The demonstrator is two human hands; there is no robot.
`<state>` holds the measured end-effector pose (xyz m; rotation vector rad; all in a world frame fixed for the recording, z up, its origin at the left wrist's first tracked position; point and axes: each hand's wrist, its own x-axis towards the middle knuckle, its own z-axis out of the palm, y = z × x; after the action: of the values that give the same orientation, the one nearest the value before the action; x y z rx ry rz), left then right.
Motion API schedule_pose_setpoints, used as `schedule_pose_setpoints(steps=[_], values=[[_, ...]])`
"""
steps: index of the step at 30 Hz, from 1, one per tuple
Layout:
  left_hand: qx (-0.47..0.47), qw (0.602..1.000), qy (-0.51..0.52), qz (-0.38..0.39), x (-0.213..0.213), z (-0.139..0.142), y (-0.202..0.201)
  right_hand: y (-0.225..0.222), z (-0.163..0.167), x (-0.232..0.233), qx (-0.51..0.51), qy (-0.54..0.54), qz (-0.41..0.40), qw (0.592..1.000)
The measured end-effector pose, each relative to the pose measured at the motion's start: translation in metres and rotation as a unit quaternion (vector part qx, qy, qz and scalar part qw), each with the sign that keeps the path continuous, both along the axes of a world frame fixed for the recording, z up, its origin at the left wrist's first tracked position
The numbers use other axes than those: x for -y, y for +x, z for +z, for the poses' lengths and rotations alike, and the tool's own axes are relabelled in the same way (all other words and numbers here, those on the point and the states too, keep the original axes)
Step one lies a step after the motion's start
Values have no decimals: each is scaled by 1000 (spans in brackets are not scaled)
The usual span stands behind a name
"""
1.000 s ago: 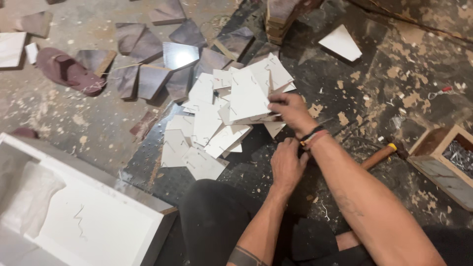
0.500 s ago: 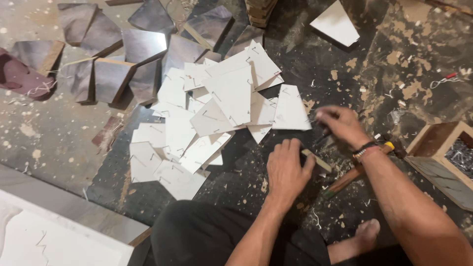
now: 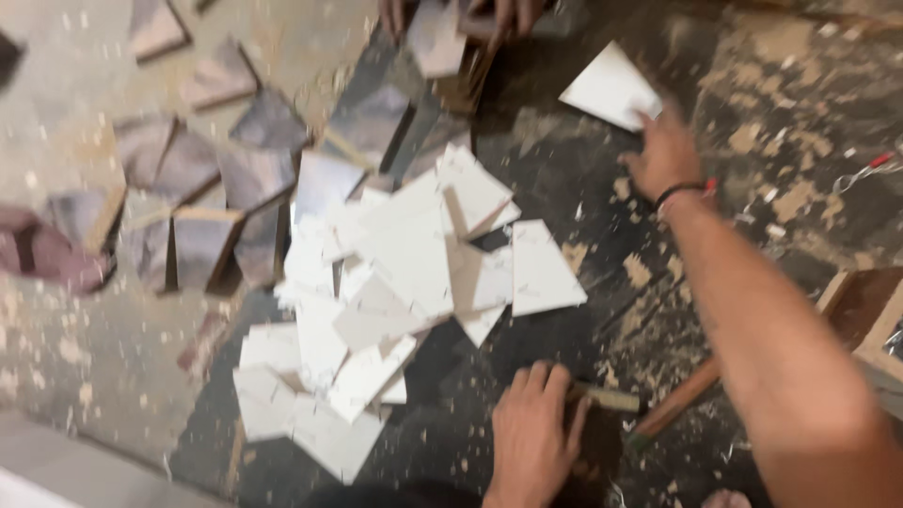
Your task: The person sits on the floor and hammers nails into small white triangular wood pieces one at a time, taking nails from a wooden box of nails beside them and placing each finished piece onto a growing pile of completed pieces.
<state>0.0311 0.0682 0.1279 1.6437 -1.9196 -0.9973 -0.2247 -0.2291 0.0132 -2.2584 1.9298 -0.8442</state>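
A heap of flat white cut pieces (image 3: 386, 301) lies on the dark, dusty floor in front of me. My right hand (image 3: 666, 150) stretches forward with fingers spread, its fingertips at a single white piece (image 3: 609, 87) lying apart at the top right; it holds nothing. A black and red band circles that wrist. My left hand (image 3: 532, 435) rests flat on a dark block (image 3: 602, 442) near the bottom, next to a hammer's wooden handle (image 3: 687, 393).
Grey-faced wooden offcuts (image 3: 216, 188) are scattered at the left and top. Another person's hands (image 3: 499, 14) hold pieces at the top edge. A wooden box (image 3: 870, 310) stands at the right. Sawdust covers the floor (image 3: 790, 188). A dark red slipper (image 3: 47, 259) lies far left.
My right hand has left the spot near the hammer and reached up and forward to the lone white piece. My left hand stayed low. The view shifted closer.
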Motion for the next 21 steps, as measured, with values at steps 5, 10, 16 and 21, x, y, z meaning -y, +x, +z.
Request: schedule_pose_setpoints(steps=[5, 10, 16, 21], values=[[12, 999, 26, -13, 5, -13, -3, -1, 13, -12, 17, 131, -103, 986], [29, 995, 81, -41, -6, -45, -8, 14, 46, -5, -7, 108, -152, 982], [42, 995, 24, -87, -20, -101, -2, 15, 28, 17, -121, 111, -91, 982], [57, 997, 4, -43, -29, -95, -5, -20, -7, -12, -132, 52, -49, 989]])
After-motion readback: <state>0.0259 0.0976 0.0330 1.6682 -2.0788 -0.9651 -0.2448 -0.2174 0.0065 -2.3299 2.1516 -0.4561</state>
